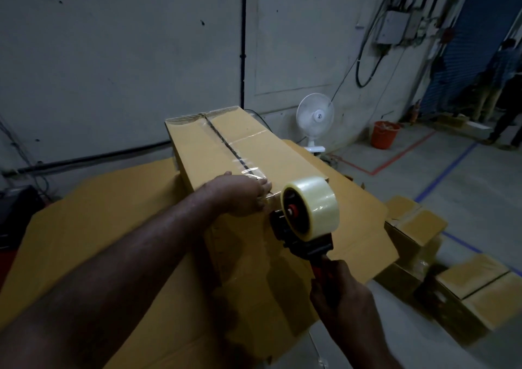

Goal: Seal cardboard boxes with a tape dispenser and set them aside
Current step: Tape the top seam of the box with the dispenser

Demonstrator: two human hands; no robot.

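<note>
A long brown cardboard box (197,148) lies in front of me on a flat sheet of cardboard (93,216). Clear tape runs along its top centre seam from the far end to the near edge. My left hand (243,195) presses flat on the tape at the box's near top edge. My right hand (339,292) grips the red handle of a tape dispenser (305,221). The dispenser carries a large roll of clear tape and sits against the near end face of the box, just below my left hand.
Several sealed cardboard boxes (418,227) stand on the floor at the right. A white fan (315,117) and an orange bucket (384,134) stand by the grey wall. People (497,86) stand far right. Red and blue lines mark the floor.
</note>
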